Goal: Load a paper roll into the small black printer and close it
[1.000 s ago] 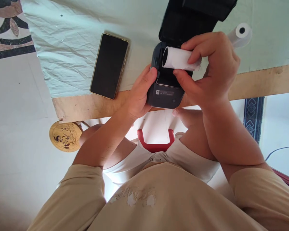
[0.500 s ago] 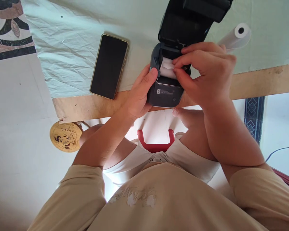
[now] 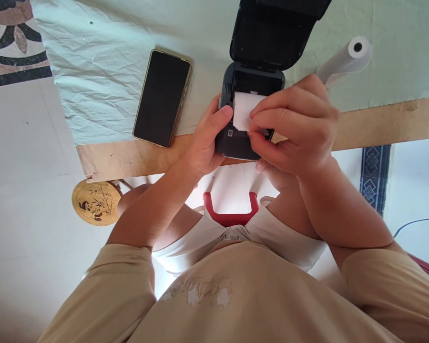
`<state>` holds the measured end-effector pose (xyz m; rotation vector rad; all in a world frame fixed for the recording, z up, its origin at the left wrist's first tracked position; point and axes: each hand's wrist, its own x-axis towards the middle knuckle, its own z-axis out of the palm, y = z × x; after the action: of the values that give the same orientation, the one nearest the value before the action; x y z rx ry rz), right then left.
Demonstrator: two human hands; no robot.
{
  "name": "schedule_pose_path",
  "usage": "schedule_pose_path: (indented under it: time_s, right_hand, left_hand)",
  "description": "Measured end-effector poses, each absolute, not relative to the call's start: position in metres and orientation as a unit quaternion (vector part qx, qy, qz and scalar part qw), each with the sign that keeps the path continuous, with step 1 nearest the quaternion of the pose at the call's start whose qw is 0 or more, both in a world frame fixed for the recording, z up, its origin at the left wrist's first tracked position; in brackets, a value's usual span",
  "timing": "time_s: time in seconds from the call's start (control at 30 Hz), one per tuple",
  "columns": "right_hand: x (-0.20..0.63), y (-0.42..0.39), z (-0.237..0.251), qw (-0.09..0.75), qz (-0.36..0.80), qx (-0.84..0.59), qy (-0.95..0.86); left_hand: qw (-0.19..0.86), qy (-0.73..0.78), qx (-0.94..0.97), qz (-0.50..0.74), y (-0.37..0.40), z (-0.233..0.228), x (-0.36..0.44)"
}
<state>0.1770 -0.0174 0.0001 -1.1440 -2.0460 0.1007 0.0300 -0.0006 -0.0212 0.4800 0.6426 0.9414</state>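
Note:
A small black receipt printer [image 3: 236,146] sits at the table's front edge with its lid [image 3: 268,35] swung up and back. Wrapped round the printer's left side is my left hand [image 3: 210,136], its thumb on the rim of the paper bay. White paper [image 3: 243,110] comes out of the bay and lies over the printer's front. My right hand [image 3: 296,124] pinches the paper's right side between thumb and fingers and hides that part of it. Behind the right hand, a white paper roll [image 3: 343,59] with a dark core lies on the cloth.
A phone [image 3: 162,97] with a dark screen lies left of the printer. Pale green cloth [image 3: 103,71] covers the table, leaving a wooden front edge [image 3: 389,121] bare. Below are a round wooden stool [image 3: 96,202] with a panda picture and a red U-shaped piece [image 3: 231,218] between the legs.
My right hand has drawn the paper out of the bay toward me, over the printer's front. The lid has shifted slightly left. My left hand keeps its hold.

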Motion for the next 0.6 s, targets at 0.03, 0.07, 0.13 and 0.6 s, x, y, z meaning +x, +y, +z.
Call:
schedule_pose_path:
  time_s: [0.03, 0.07, 0.13, 0.6]
  right_hand:
    - [0.176, -0.016, -0.001, 0.396, 0.037, -0.432, -0.810]
    - [0.175, -0.015, -0.002, 0.402, 0.033, -0.416, -0.815]
    - [0.174, -0.013, -0.004, 0.406, 0.020, -0.395, -0.824]
    - [0.183, -0.003, -0.007, 0.522, 0.158, -0.549, -0.633]
  left_hand:
    - [0.815, 0.293, 0.224, 0.446, -0.001, -0.022, 0.029]
    - [0.815, 0.291, 0.226, 0.448, -0.001, -0.022, 0.029]
    - [0.811, 0.297, 0.237, 0.444, -0.001, -0.023, 0.028]
    - [0.795, 0.337, 0.288, 0.414, -0.004, -0.029, 0.024]
